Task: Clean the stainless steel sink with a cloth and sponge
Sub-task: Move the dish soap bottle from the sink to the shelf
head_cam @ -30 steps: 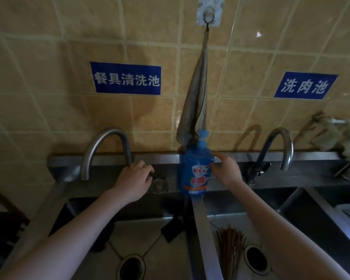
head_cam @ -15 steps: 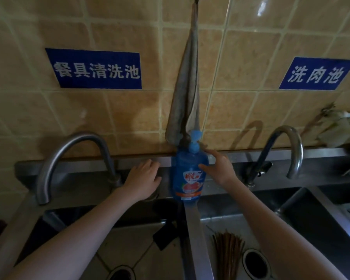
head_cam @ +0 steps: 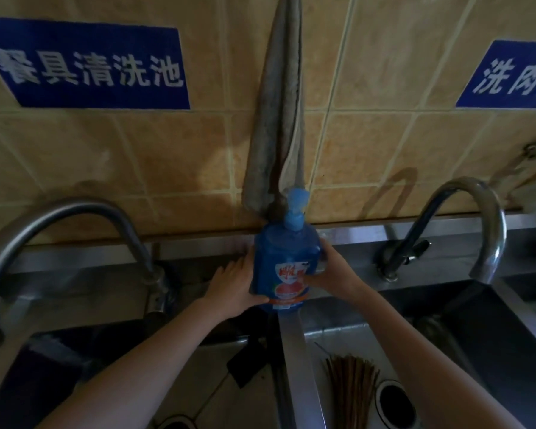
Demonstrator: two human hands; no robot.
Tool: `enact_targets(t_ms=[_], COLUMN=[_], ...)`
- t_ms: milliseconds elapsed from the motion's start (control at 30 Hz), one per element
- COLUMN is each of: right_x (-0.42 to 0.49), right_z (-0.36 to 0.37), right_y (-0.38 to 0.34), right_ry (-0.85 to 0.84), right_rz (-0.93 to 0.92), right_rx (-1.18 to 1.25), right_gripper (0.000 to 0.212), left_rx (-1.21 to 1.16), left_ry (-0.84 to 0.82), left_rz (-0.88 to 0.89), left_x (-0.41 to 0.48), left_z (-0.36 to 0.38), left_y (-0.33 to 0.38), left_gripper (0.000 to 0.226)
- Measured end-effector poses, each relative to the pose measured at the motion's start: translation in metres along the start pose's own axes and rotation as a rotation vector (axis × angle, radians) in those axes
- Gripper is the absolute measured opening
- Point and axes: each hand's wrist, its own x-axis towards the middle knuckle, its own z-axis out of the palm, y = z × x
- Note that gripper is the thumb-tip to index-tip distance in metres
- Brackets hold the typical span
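A blue pump bottle of dish soap (head_cam: pixel 283 267) stands on the back ledge of the stainless steel sink (head_cam: pixel 291 345), over the divider between two basins. My left hand (head_cam: pixel 232 283) holds its left side, thumb under the label. My right hand (head_cam: pixel 331 270) grips its right side, thumb across the front. A grey cloth (head_cam: pixel 280 119) hangs on the tiled wall right behind the bottle. No sponge is in view.
A curved tap (head_cam: pixel 59 239) arcs over the left basin and another tap (head_cam: pixel 464 224) over the right one. A bundle of chopsticks (head_cam: pixel 350 388) lies in the middle basin beside its drain (head_cam: pixel 395 404). A dark object (head_cam: pixel 245 363) leans in the left basin.
My left hand left the ledge near the left tap and slid right onto the bottle. My right hand closed round the bottle's other side. The camera came closer.
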Motion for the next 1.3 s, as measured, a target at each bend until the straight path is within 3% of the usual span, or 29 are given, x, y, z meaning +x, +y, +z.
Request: enact_targets(t_ms=[167, 267, 733, 1300], right_x=[0.008, 0.011, -0.007, -0.061], right_z=[-0.001, 0.0, 0.004, -0.011], right_y=[0.006, 0.009, -0.001, -0.118], right_ry=[-0.09, -0.098, -0.025, -0.098], right_rz=[-0.018, -0.007, -0.071, -0.207], right_rx=[0.088, 0.149, 0.205, 0.236], right_gripper=[0.095, 0.09, 0.083, 0.074], left_rx=[-0.46, -0.57, -0.662, -0.603], left_ry=[-0.019, 0.004, -0.002, 0.038], left_rz=[0.138, 0.147, 0.206, 0.174], left_x=[0.01, 0.015, 0.003, -0.07], left_z=[0.012, 0.019, 0.007, -0.08], left_y=[0.004, 0.001, 0.005, 0.019], left_gripper=[0.117, 0.114, 0.089, 0.103])
